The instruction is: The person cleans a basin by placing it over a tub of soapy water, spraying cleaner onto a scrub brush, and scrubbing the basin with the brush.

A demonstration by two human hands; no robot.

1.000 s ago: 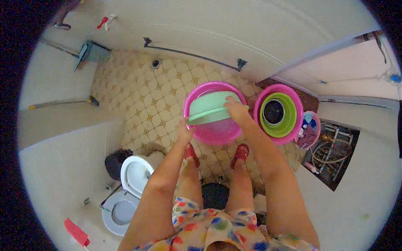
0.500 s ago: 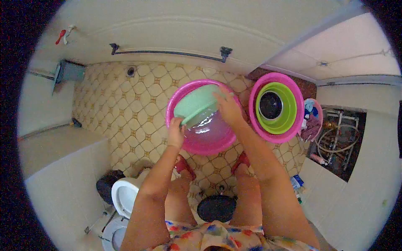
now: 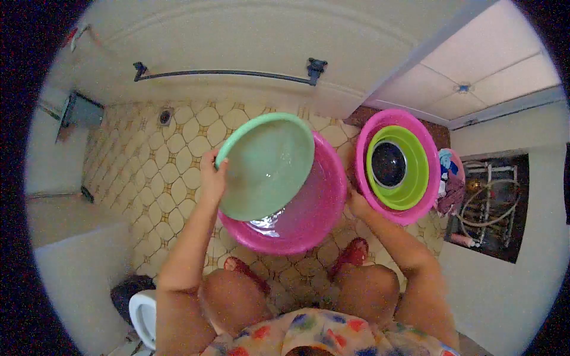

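My left hand (image 3: 214,175) grips the left rim of a mint-green basin (image 3: 264,169), which is tilted above a large pink basin (image 3: 297,237). The green basin's inside faces up and looks wet. Shiny water (image 3: 270,222) shows in the pink basin, beneath the green one's lower edge. My right hand (image 3: 357,203) is at the pink basin's right outer rim, fingers curled and partly hidden against it.
To the right stands another pink basin (image 3: 363,127) with a lime-green basin (image 3: 423,178) and a dark, metal-rimmed bowl (image 3: 388,164) nested inside. Clothes (image 3: 452,193) lie beyond it, near a wall opening with pipes (image 3: 490,204). A floor drain (image 3: 165,117) and toilet (image 3: 142,317) are at left.
The green basin has turned from steeply tilted to inside-up and shifted left, with my left hand on it. My right hand has left it and moved down right to the pink basin's rim.
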